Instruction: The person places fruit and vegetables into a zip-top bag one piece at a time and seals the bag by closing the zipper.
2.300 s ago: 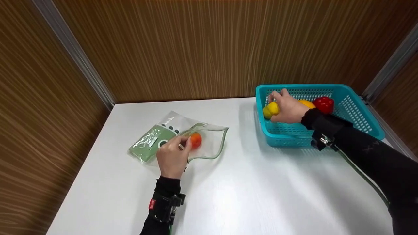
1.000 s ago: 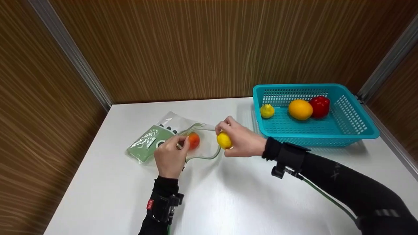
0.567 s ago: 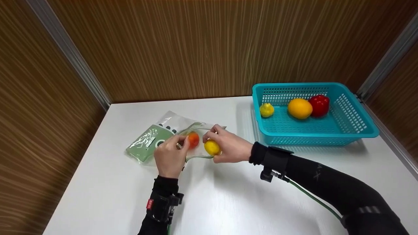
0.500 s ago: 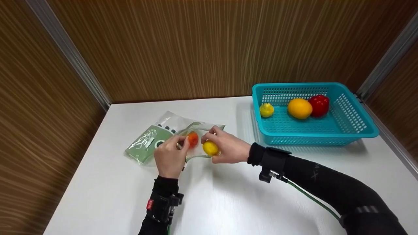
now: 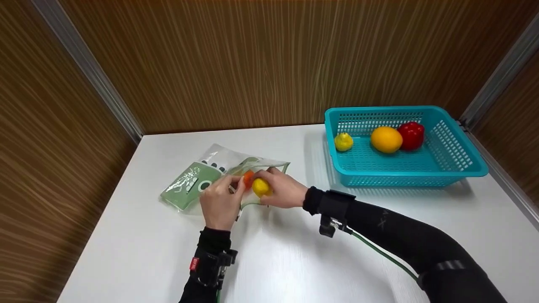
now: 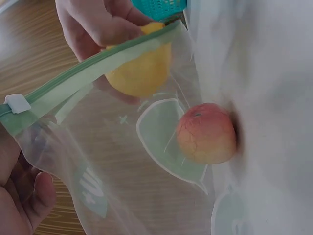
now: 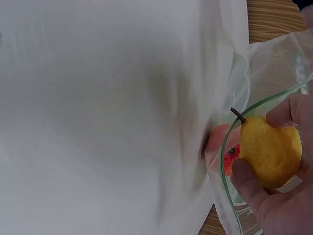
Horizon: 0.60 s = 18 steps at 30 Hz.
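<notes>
A clear zip bag (image 5: 217,153) with a green cartoon print and green-edged mouth lies on the table. My left hand (image 5: 220,203) pinches the rim of its mouth, near the white slider (image 6: 17,104) in the left wrist view. My right hand (image 5: 283,188) grips a yellow pear (image 7: 270,152) between thumb and fingers. The pear is at the bag's open mouth, its brown stem (image 7: 237,115) overlapping the green rim in the right wrist view. Inside the bag sits a red-orange, peach-like fruit (image 6: 206,133), partly hidden by my fingers in the head view.
A turquoise basket (image 5: 406,173) stands at the back right of the white table (image 5: 139,235). In it lie a small yellow pear (image 5: 343,142), an orange-yellow fruit (image 5: 386,139) and a red, apple-like fruit (image 5: 411,136). Wood-grain panels (image 5: 236,63) enclose the back and sides.
My right hand has taken the pear from the basket and carried it left to the bag's mouth, closer to the red-orange fruit. My left hand has stayed at the rim.
</notes>
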{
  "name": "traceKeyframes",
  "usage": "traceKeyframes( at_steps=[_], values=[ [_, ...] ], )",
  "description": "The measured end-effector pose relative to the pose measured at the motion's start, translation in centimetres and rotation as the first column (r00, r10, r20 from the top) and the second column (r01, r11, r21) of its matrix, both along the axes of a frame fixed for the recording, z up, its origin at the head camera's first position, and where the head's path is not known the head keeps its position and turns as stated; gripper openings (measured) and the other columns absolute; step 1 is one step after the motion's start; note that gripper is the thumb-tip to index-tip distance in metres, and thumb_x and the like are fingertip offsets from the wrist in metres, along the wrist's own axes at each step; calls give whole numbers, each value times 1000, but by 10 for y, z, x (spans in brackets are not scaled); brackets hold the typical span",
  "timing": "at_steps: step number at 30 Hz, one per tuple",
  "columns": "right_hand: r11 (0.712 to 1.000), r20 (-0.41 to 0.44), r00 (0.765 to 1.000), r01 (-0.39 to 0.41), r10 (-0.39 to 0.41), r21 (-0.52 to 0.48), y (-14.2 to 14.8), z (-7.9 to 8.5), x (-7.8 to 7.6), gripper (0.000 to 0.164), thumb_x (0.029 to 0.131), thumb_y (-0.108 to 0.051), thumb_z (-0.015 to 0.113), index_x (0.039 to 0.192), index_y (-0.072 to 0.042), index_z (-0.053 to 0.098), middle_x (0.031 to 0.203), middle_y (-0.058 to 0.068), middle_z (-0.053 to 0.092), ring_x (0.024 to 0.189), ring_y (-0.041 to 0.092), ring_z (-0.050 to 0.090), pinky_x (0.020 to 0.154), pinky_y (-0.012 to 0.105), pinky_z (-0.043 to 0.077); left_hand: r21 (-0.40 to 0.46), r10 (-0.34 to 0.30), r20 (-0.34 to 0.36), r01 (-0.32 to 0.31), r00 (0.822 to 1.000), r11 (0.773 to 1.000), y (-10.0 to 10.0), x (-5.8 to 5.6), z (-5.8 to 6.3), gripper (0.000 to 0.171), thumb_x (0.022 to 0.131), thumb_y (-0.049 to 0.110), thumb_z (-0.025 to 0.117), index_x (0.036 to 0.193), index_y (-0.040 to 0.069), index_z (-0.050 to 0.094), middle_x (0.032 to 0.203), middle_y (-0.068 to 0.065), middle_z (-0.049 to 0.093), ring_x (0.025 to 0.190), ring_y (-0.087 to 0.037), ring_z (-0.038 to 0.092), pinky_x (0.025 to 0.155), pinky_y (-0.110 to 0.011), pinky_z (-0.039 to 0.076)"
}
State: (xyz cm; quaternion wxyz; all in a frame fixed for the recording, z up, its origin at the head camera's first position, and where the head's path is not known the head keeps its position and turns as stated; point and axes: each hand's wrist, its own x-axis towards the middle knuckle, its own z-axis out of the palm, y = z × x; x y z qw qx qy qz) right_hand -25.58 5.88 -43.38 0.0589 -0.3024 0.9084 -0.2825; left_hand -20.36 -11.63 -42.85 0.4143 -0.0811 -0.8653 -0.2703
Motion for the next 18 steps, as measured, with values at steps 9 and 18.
traceKeyframes(
  at_steps=[9,18],
  values=[
    [989,142,985,116,-103,-88,-19,2,-20,46,83,-27,66,127,-17,55,107,3,65,90,16,57,80,28,48,-9,-8,25,8,1000,1000,0,1,2,8,81,19,73,77,11,71,69,-1,71,57,-13,63,50,-28,46],
    [994,60,992,109,-109,3,-30,-9,-29,46,87,-33,66,128,-16,53,119,5,64,106,19,59,100,34,46,-16,-7,19,8,1000,1000,1,2,4,9,80,19,74,77,11,72,68,-2,71,55,-13,62,50,-26,46]
  ],
)
